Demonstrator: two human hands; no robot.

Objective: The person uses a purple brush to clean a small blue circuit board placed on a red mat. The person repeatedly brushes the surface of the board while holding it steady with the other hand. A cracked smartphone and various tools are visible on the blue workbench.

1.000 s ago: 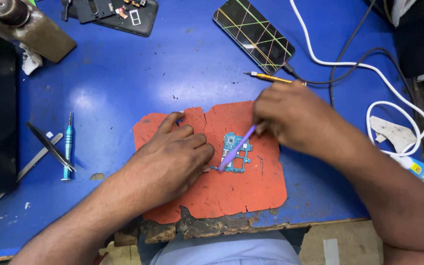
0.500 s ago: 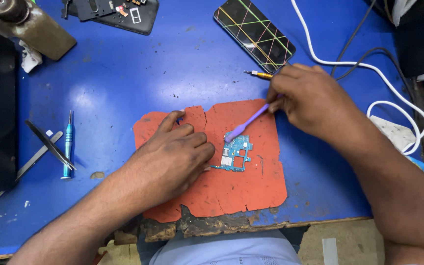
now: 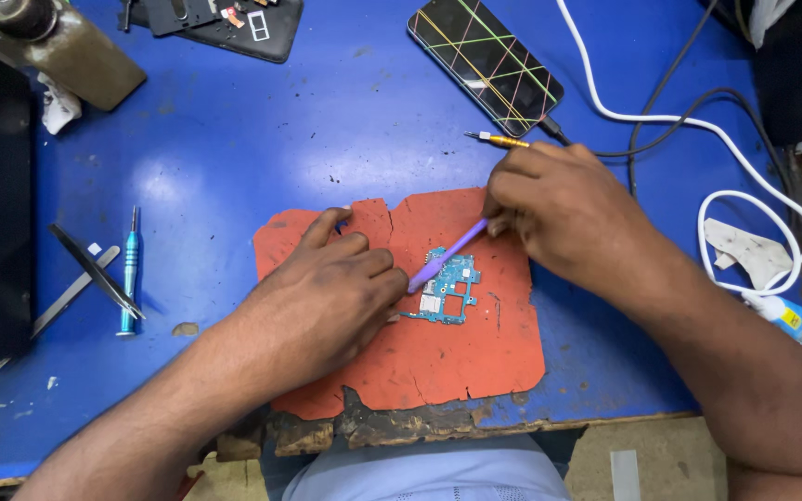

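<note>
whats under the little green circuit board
The circuit board lies flat on a worn orange mat, which rests on the blue table. The left hand covers the mat beside the board's left edge, so that part is hidden.

bright overhead light | glare on blue table (image 3: 234, 167) | soft shadows | sharp focus
</note>
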